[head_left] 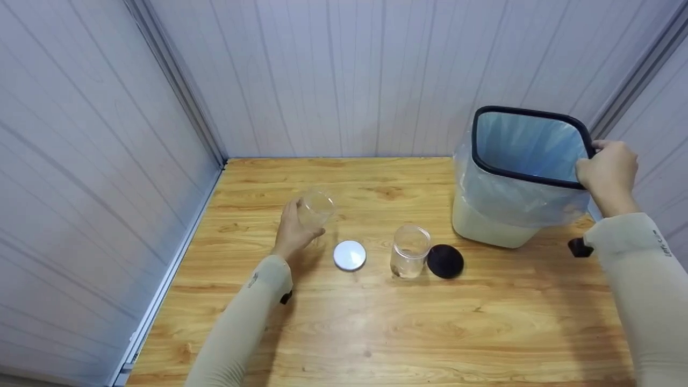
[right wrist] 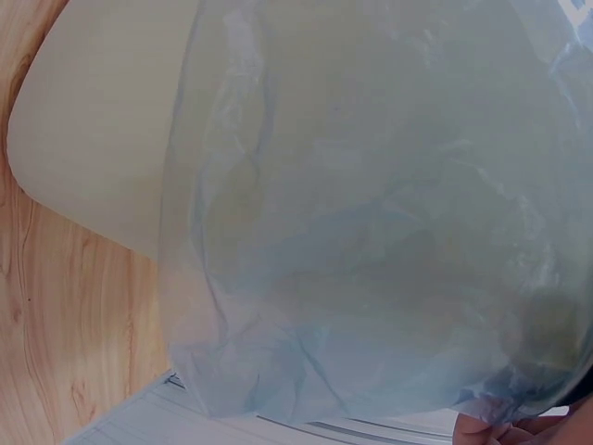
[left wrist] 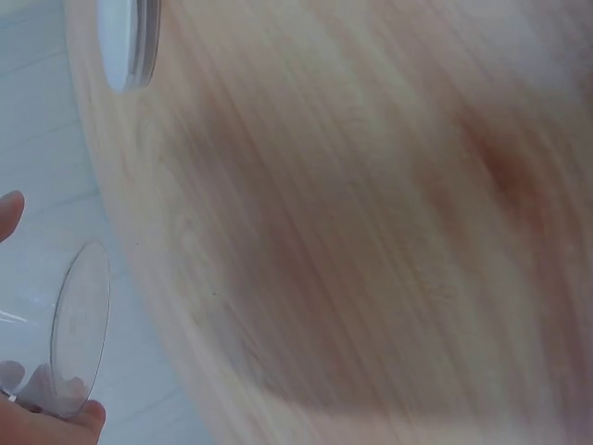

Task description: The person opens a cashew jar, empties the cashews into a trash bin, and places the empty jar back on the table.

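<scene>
My left hand (head_left: 294,232) grips a clear plastic jar (head_left: 316,208) over the left part of the table. In the left wrist view the jar (left wrist: 79,324) shows its round base or rim, with fingertips around it. At the right, my right hand (head_left: 610,169) holds the black rim of a cream trash bin (head_left: 486,217), thumb at the inner side. A translucent bag (right wrist: 371,213) lines the bin and hangs over its outside. Between the hands stand a second clear jar (head_left: 409,252), a white lid (head_left: 349,255) and a black lid (head_left: 445,261).
The wooden table (head_left: 365,333) meets a pale panelled wall (head_left: 344,80) at the back. Another panel wall (head_left: 80,161) runs along its left edge. The black lid lies close beside the standing jar, left of and in front of the bin.
</scene>
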A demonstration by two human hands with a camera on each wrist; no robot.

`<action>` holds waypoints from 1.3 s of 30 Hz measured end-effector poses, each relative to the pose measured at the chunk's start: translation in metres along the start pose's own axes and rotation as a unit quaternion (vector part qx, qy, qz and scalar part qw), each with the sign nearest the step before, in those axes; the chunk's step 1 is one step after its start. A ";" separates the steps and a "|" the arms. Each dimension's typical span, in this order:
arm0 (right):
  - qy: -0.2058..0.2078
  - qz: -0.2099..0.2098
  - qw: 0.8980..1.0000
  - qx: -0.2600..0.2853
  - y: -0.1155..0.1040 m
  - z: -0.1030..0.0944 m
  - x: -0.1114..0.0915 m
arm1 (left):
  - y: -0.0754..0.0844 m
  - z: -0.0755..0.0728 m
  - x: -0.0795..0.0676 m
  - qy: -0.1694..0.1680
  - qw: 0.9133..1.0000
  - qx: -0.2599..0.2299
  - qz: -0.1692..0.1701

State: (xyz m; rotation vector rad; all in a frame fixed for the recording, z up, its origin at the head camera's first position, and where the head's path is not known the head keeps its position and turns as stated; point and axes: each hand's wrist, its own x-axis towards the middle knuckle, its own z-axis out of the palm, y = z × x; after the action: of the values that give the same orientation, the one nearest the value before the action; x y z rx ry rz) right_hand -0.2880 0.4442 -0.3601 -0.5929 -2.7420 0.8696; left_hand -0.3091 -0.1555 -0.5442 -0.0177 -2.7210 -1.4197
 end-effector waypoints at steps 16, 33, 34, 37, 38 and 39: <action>0.004 -0.002 1.000 -0.001 0.004 0.003 0.001 | -0.014 0.000 -0.005 -0.034 0.997 -0.048 -0.043; -0.004 0.003 1.000 0.006 0.002 0.003 0.004 | -0.027 0.000 -0.007 -0.041 0.997 -0.029 -0.054; -0.004 0.002 1.000 0.005 0.002 0.003 0.004 | -0.027 0.000 -0.008 -0.042 0.997 -0.028 -0.055; -0.001 0.000 1.000 0.002 0.002 0.003 0.002 | -0.028 0.000 -0.008 -0.041 0.997 -0.030 -0.057; 0.000 0.000 1.000 0.002 0.002 0.002 0.002 | -0.028 0.000 -0.008 -0.040 0.997 -0.031 -0.057; 0.001 0.001 1.000 0.001 0.002 0.002 0.002 | -0.028 0.000 -0.008 -0.040 0.997 -0.030 -0.056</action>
State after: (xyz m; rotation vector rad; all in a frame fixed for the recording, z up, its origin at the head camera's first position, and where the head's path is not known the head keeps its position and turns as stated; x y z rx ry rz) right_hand -0.2900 0.4453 -0.3630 -0.5958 -2.7386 0.8714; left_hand -0.3026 -0.1710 -0.5678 0.0793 -2.7819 -1.5630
